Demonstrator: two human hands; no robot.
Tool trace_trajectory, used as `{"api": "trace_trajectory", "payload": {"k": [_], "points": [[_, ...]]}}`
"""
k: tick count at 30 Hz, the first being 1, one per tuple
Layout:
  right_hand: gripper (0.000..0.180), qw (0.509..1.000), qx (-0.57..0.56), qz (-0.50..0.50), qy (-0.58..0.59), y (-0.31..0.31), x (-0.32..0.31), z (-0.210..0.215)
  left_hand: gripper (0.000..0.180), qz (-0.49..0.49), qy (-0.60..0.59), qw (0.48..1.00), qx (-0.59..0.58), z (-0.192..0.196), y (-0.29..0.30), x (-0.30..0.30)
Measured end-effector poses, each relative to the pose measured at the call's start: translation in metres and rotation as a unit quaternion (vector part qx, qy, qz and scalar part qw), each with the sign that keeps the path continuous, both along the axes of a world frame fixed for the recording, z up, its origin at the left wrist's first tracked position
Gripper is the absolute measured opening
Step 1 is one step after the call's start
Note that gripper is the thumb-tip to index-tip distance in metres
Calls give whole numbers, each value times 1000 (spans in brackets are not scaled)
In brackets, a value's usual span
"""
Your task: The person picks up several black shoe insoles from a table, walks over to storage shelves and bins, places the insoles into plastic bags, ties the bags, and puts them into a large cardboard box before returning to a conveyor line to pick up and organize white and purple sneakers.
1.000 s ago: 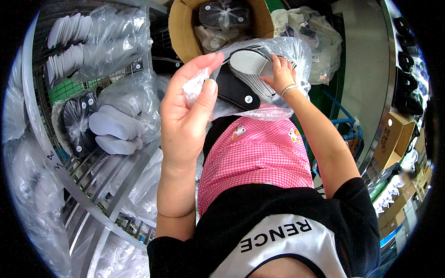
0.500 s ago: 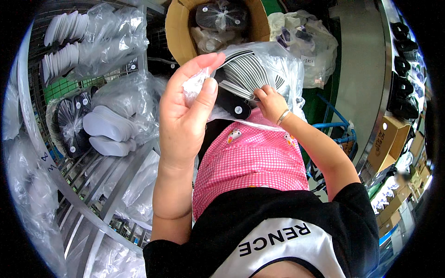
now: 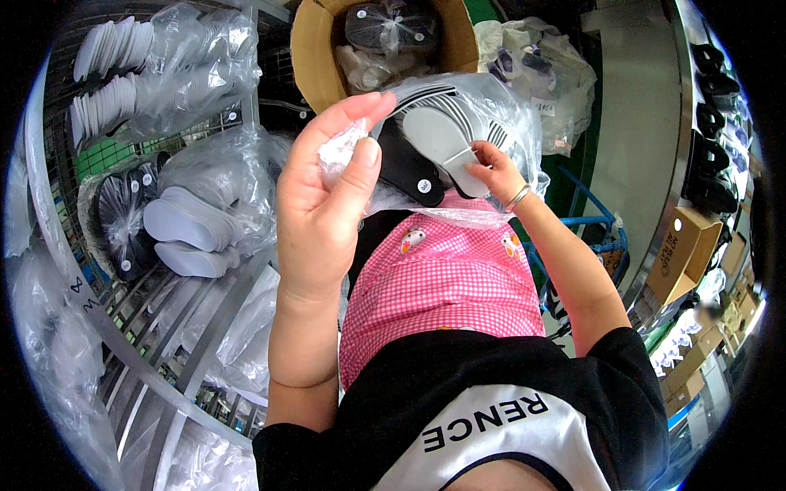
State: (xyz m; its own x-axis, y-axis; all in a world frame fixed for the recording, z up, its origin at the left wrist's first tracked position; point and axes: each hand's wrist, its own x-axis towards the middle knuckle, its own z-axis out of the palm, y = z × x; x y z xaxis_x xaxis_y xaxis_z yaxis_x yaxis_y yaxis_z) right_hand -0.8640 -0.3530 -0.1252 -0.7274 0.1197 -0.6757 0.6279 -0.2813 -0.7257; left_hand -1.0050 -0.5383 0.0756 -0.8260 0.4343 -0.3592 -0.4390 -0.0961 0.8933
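While the fingers of the R hand (image 3: pixel 498 176) cover its near end, the gray insole (image 3: pixel 434 135) shows w/ its round end up, just R of the frame's middle, in the upper half. It's in a big clear bag (image 3: pixel 524 98). The R grip is closed on that insole, thumb & fingers pinching; can't tell if it has 1 or more. The L hand (image 3: pixel 315 204), L of the middle, has its grip shut on a white crumpled wad (image 3: pixel 340 151). Most of the wad is hid by thumb & palm, so hard to say if it's part of the bag.

More insoles fan out behind the gray one; shiny plastic blurs them, can't count. A black insole (image 3: pixel 409 168) w/ a white dot lies just L of it, its far end lost in the dark. What holds the bag up is hid; it hangs over the top of a pink checked apron (image 3: pixel 446 282).

Other stuff: brown box (image 3: pixel 309 49) at top middle, cut off by the frame, w/ a black bundle (image 3: pixel 389 31) inside. White sack (image 3: pixel 565 90) R of it. At L, a metal rack (image 3: pixel 196 368) has wrapped insoles (image 3: pixel 188 219). Far R: black shoes (image 3: pixel 711 155) & an open carton (image 3: pixel 678 254), w/ small stuff past them too blurry to tell. Blue bars (image 3: pixel 589 221) are partly blocked by the R arm.
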Motion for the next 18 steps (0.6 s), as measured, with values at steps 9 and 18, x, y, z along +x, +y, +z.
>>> {"api": "trace_trajectory", "payload": {"k": [9,18], "points": [[39,729,444,516,-66,38,-14,61,31,10,30,999,-34,0,-7,-3],[33,640,319,686,-136,92,-17,197,32,34,39,998,-39,0,-6,-7]]}}
